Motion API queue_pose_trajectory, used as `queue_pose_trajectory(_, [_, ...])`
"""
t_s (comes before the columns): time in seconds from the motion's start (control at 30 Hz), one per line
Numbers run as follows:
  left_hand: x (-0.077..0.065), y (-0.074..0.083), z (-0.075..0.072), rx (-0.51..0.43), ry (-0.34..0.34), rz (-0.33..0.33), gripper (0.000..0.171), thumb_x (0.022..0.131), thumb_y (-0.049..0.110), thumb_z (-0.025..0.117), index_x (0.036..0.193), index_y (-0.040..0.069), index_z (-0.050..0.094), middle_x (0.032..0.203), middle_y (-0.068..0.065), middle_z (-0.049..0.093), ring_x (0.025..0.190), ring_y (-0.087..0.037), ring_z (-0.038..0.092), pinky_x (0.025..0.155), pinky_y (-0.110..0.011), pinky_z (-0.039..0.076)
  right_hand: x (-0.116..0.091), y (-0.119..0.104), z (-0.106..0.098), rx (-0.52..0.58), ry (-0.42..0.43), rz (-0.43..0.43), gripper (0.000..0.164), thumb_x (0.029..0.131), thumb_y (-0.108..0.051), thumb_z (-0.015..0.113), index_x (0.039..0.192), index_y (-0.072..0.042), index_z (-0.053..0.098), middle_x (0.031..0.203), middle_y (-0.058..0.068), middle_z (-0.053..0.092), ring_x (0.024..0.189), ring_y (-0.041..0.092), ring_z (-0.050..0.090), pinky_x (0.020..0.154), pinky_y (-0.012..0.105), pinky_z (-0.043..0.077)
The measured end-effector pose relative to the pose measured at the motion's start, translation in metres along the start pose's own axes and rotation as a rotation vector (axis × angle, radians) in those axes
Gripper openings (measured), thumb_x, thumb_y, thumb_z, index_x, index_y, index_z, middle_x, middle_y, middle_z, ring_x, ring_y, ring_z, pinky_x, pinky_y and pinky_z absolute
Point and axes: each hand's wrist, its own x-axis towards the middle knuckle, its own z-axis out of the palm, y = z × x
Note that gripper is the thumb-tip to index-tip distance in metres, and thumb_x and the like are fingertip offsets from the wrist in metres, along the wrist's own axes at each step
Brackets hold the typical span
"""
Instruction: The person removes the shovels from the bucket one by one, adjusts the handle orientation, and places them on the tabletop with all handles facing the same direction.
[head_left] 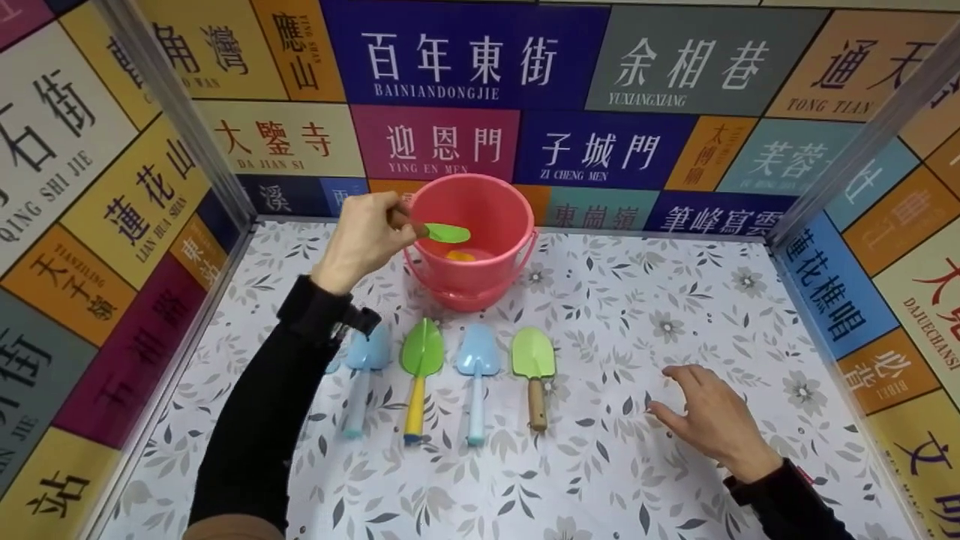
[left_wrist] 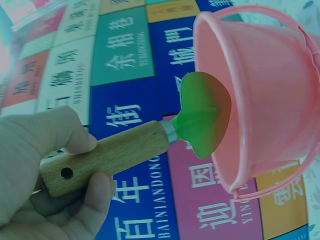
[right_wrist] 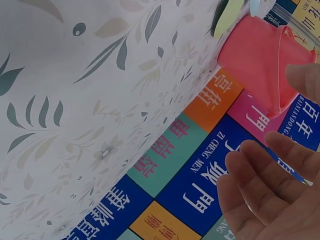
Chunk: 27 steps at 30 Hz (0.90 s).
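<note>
My left hand (head_left: 369,238) pinches the wooden handle of a green toy trowel (left_wrist: 204,115) between thumb and fingers. Its blade reaches over the mouth of a pink bucket (head_left: 469,289), which stands upright near the back wall. Something yellow-orange (head_left: 460,256) lies inside the bucket. Over the cloth at the right, my right hand (head_left: 709,416) holds nothing, its fingers loosely bent and apart.
In front of the bucket lie a blue trowel (head_left: 367,352), a green one with a yellow handle (head_left: 422,349), a light blue one (head_left: 478,352) and a light green one with a wooden handle (head_left: 533,354). Sign-patterned panels (head_left: 465,56) enclose the floral cloth (head_left: 645,480).
</note>
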Motion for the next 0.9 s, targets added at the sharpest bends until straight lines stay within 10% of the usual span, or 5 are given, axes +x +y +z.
queue_pose_trajectory(0.37, [-0.074, 0.000, -0.004, -0.016, 0.219, 0.242, 0.012, 0.088, -0.008, 0.075, 0.100, -0.007, 0.078, 0.093, -0.022, 0.082, 0.077, -0.034, 0.076, 0.071, -0.041, 0.066, 0.008, -0.005, 0.002, 0.037, 0.020, 0.017, 0.057, 0.072, -0.006, 0.098, 0.121, 0.005, 0.071, 0.107, 0.019, 0.075, 0.095, 0.036, 0.074, 0.078, 0.053, 0.064])
queue_pose_trajectory(0.9, [-0.160, -0.026, 0.053, -0.079, 0.459, 0.420, 0.031, 0.070, -0.017, 0.079, 0.098, -0.002, 0.080, 0.089, -0.018, 0.080, 0.073, -0.028, 0.073, 0.077, -0.018, 0.063, 0.015, -0.008, 0.006, 0.104, 0.003, 0.118, 0.050, 0.080, -0.005, 0.095, 0.123, 0.006, 0.071, 0.111, 0.021, 0.076, 0.099, 0.038, 0.074, 0.083, 0.055, 0.063])
